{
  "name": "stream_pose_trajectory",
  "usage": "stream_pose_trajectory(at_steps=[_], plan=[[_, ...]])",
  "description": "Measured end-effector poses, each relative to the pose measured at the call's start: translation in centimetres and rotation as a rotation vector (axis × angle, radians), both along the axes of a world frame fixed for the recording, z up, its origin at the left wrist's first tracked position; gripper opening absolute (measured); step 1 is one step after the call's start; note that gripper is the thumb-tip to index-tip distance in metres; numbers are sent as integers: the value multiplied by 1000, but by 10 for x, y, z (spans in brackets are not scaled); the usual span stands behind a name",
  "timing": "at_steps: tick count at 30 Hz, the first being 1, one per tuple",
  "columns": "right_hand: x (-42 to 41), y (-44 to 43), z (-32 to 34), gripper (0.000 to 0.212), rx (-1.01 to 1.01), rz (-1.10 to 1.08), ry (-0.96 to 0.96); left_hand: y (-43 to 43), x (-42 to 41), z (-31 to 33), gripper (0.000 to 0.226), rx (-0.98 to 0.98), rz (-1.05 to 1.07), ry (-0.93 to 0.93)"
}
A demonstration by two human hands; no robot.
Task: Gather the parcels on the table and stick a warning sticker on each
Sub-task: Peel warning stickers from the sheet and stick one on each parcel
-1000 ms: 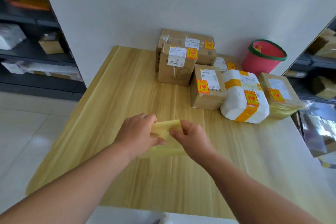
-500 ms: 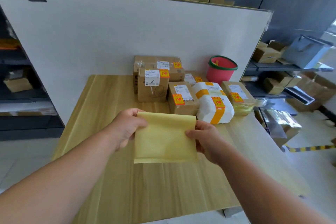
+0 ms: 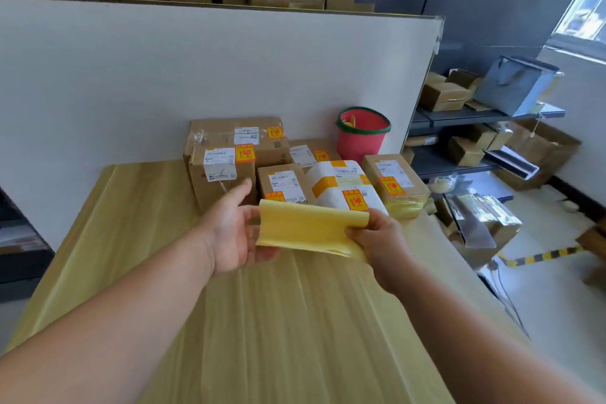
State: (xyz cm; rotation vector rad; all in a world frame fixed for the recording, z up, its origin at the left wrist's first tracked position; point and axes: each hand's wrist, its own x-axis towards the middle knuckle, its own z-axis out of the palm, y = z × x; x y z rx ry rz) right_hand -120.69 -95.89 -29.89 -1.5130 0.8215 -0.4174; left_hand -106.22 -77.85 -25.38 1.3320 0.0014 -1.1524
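A blank yellow backing sheet [image 3: 308, 228] hangs above the wooden table [image 3: 269, 321], curled over at its top edge. My right hand [image 3: 377, 239] pinches its right side. My left hand [image 3: 234, 233] is spread open at its left edge, palm up, fingers under the sheet's lower corner. Behind the sheet several parcels stand grouped at the table's far end: a large brown box [image 3: 236, 138], a smaller box [image 3: 219, 174] in front of it, a small box [image 3: 282, 182], a white wrapped parcel [image 3: 341, 187] and a brown box [image 3: 393, 177]. Each shows an orange-yellow warning sticker.
A red bucket with a green rim [image 3: 362, 131] stands behind the parcels against the white partition [image 3: 196, 75]. Dark shelves with cardboard boxes [image 3: 459, 98] fill the right side. More boxes line the partition's top. Striped tape [image 3: 541, 256] marks the floor on the right.
The sheet went from held flat by both hands to curled, and moved up and right toward the parcels. My left hand let go and opened. The camera tilted up.
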Motion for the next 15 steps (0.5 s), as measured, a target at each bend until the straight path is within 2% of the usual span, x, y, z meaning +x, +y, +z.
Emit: stream_pose_trajectory(at_steps=[1,2,4,5,6,10,12,13,15], plan=[[3,-13,1,16,-60,12,8,-16,5,-2,57,46,-5,7],[6,-27,1,17,-108,27,22,-33,7,-3,52,101,-7,-2],[12,-55,4,25,-158,54,61,-68,8,-3,25,171,28,-25],[15,-71,6,32,-134,63,68,-85,10,-4,10,191,68,-29],[18,-86,8,37,-58,57,53,-101,14,-7,6,195,115,-38],[32,-145,14,22,541,-7,-97,-162,27,-15,31,159,259,-147],[41,-168,10,29,624,45,-47,-187,33,-18,37,155,286,-253],[47,-178,8,34,604,77,-3,-199,36,-20,40,157,278,-321],[59,-196,7,28,540,81,42,-220,42,-22,42,154,243,-458]])
